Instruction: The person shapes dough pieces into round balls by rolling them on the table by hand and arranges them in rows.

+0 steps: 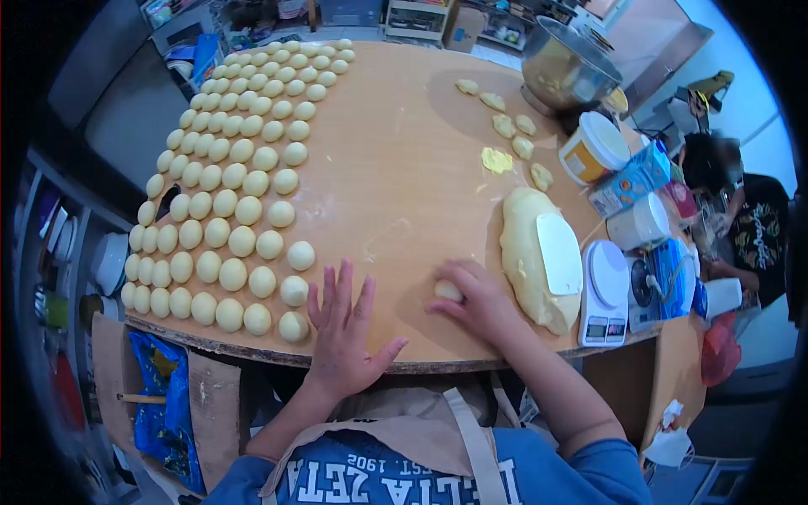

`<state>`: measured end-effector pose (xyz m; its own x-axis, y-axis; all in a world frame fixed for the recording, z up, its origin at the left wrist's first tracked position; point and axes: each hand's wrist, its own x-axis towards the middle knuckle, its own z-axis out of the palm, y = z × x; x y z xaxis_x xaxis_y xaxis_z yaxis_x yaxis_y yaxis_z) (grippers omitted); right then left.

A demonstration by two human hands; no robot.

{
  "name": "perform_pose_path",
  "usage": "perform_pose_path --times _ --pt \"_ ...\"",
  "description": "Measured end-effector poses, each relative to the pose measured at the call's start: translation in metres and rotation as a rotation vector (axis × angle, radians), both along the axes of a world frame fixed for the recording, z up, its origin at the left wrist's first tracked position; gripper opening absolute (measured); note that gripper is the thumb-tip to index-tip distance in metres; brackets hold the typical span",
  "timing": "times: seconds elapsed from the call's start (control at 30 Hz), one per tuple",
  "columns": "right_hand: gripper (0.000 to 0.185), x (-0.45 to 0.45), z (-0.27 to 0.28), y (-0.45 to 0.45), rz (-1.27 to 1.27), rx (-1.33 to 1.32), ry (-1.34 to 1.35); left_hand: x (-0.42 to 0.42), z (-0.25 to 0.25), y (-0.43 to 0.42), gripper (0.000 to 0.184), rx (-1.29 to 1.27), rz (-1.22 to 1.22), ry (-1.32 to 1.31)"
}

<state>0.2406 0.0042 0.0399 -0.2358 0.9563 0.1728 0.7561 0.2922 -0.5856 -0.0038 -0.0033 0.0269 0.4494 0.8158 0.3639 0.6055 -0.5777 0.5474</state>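
My right hand [473,296] is cupped round a small dough ball [448,291] on the wooden table, its fingers curled over it. Spread out and flat, my left hand [342,337] is close to the front edge, just right of the nearest dough balls [294,326]. Rows of smooth, pale dough balls [241,151] cover the table's left side. To the right of my right hand lies a large lump of dough [523,244], with a white scraper [559,254] resting on it. Several small dough pieces [503,126] lie farther back.
A digital scale [606,290] stands at the right edge. Behind it are a white tub [640,220], a blue carton [631,178], a lidded bucket [594,148] and a steel mixing bowl [570,65]. A flattened yellow piece [497,160] lies near the dough. Another person [745,219] is at the far right.
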Motion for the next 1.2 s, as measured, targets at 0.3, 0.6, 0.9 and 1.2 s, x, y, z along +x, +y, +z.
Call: perform_pose_path --times 0.3,0.6,0.9,1.2 --pt "0.041 0.006 -0.011 -0.016 0.114 0.082 0.072 0.000 0.003 0.000 0.088 0.011 -0.002 -0.011" --pt "0.047 -0.002 0.000 -0.020 0.199 0.040 0.101 0.000 0.004 0.001 0.089 0.010 0.012 0.000" --pt "0.046 -0.019 -0.011 -0.012 0.209 0.034 0.124 0.002 0.000 0.000 0.089 0.026 0.027 0.053" --pt "0.052 -0.022 0.005 -0.002 0.110 -0.070 0.136 0.004 0.001 0.000 0.088 0.037 0.025 0.065"
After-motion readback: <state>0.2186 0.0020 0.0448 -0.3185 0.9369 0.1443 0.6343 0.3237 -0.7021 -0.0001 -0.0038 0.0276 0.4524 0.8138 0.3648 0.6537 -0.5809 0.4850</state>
